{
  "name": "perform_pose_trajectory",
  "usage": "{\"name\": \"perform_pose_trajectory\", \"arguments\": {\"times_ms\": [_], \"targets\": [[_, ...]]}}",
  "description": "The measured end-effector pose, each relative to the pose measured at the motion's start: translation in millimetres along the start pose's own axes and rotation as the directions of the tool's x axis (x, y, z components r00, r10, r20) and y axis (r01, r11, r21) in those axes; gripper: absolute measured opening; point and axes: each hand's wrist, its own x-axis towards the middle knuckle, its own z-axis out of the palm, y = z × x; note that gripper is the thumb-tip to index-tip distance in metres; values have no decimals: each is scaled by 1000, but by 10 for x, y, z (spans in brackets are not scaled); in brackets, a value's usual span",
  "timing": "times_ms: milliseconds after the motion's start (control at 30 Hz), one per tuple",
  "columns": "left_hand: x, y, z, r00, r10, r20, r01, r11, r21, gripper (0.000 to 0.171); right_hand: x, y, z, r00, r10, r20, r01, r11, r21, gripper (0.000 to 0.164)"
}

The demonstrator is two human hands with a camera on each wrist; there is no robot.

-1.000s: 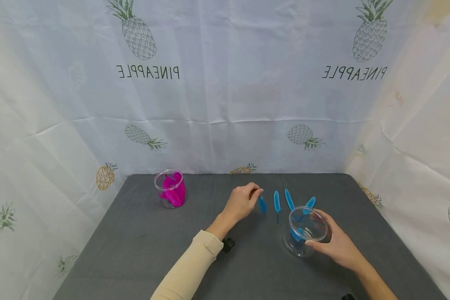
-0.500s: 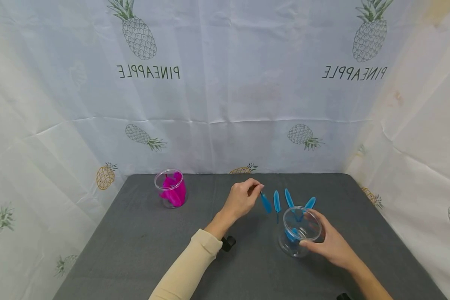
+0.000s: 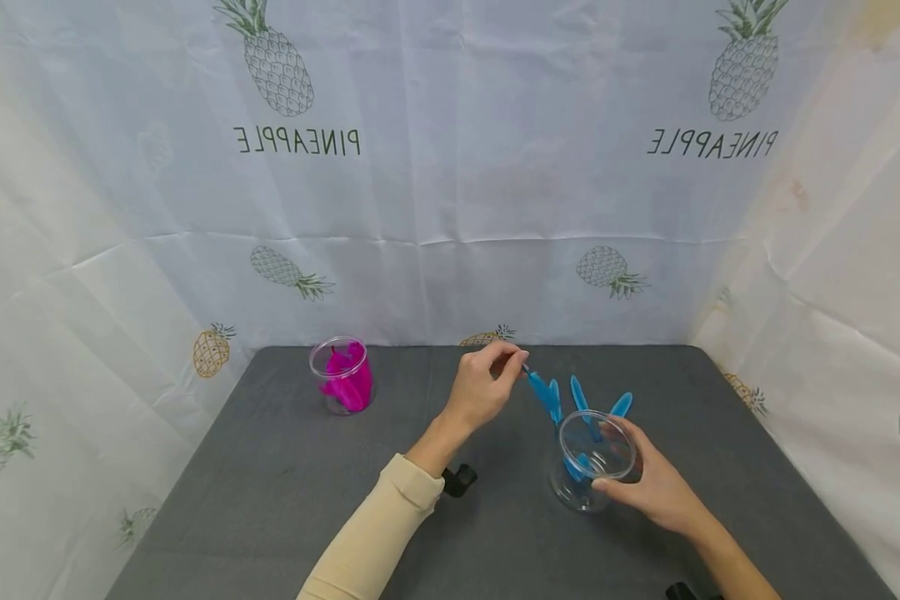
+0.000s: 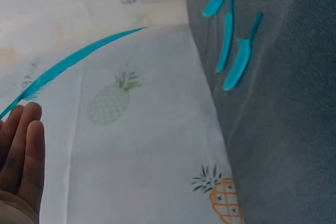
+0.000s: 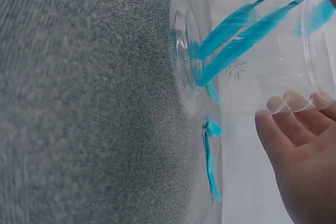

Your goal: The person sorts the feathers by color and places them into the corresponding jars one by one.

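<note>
My left hand [image 3: 483, 387] pinches a blue feather [image 3: 537, 387] by its quill, near the far side of the table. In the left wrist view the feather's vane [image 4: 68, 61] slants up beyond the fingers. My right hand [image 3: 656, 483] grips a clear jar [image 3: 566, 490] around its right side, close below the rim. The jar stands on the table with its mouth up. Inside it, blue feathers [image 5: 247, 38] lean against the wall in the right wrist view. Loose feathers [image 4: 227, 35] lie on the table just beyond the jar, partly behind it and the held feather in the head view.
A second clear jar [image 3: 330, 383], filled with magenta feathers [image 3: 350, 387], stands at the table's back left. The dark grey table [image 3: 270, 500] ends at a white cloth [image 3: 450, 192] printed with pineapples, which also hangs along both sides.
My left hand has risen slightly with the feather, whose tip has swung right towards the loose ones. My right hand has shifted the jar a little to the left.
</note>
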Motion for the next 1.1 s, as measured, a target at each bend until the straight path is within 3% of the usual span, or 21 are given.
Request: {"name": "perform_pose_trajectory", "arguments": {"times_ms": [267, 533, 767, 1100], "targets": [[30, 133, 40, 999, -21, -35, 17, 995, -102, 13, 8, -1, 11, 1000, -8, 3, 8, 1000, 7, 91], [-64, 175, 193, 996, -79, 28, 83, 982, -169, 15, 24, -30, 12, 1000, 29, 4, -29, 1000, 0, 91], [-185, 159, 404, 991, -68, 117, 81, 991, -109, 15, 29, -21, 14, 999, 32, 10, -32, 999, 13, 92], [-274, 206, 642, 975, 11, 221, -18, 999, 30, 13, 6, -2, 2, 999, 29, 29, -30, 998, 50, 92]]}}
